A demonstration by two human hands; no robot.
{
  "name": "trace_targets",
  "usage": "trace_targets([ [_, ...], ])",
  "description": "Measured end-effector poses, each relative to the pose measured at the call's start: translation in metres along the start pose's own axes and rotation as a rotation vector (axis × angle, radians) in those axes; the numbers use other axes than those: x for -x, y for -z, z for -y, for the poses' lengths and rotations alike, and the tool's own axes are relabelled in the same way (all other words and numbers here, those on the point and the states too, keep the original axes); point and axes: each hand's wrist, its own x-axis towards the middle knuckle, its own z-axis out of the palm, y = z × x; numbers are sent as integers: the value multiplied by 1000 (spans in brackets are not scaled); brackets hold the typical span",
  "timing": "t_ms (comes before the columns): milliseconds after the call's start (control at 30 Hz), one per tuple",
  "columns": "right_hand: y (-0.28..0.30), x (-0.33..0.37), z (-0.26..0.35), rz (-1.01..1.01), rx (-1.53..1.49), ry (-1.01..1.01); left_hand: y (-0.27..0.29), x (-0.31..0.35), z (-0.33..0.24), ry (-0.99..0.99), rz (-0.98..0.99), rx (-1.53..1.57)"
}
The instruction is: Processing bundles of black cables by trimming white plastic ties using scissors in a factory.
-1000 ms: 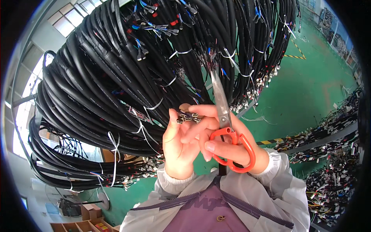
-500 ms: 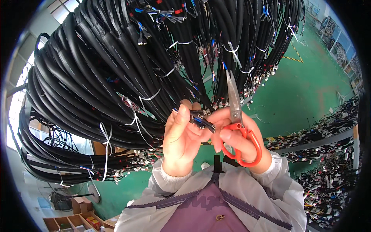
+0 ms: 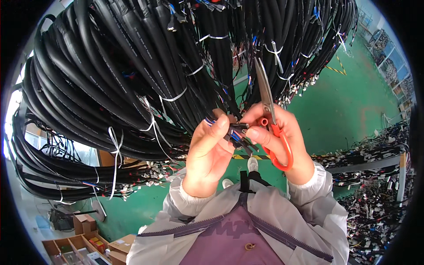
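My left hand (image 3: 205,152) is closed around several black-sleeved wire ends (image 3: 238,138), which poke out between thumb and fingers; bits of blue, white and red wire show among them. Held in my right hand (image 3: 285,134) is a pair of scissors (image 3: 265,86) with red handles, the blades pointing up and away from me. The right thumb and forefinger meet at the wire ends; whether they pinch one is hard to make out. Behind both hands hangs a large mass of thick black cables (image 3: 132,66), gathered in bundles.
White ties (image 3: 115,145) bind the cable bundles. Racks piled with more wire harnesses (image 3: 371,148) stand at right. Cardboard boxes (image 3: 84,224) and a wooden compartment tray (image 3: 66,242) sit at lower left. Yellow-black tape (image 3: 251,157) marks the green floor (image 3: 327,115).
My right thumb and forefinger have come up against the wire ends in my left hand. The scissors have tilted, their handles turned more edge-on. The whole view has shifted slightly.
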Motion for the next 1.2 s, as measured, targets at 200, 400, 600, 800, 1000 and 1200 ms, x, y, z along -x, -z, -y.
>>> trace_targets([
  [200,-6,-3,1,-19,20,29,3,2,-1,44,12,53],
  [400,-8,-5,-2,-42,55,65,6,2,2,47,10,32],
  [600,-10,-8,-14,-52,210,188,4,7,5,-13,-87,-35],
  [800,-8,-15,-27,51,301,261,10,19,17,-386,-173,-375],
  [1000,-19,-15,-24,17,207,260,38,39,18,-758,-113,-1106],
  [1200,-25,-17,-21,-18,121,196,39,26,17,-899,-147,-1201],
])
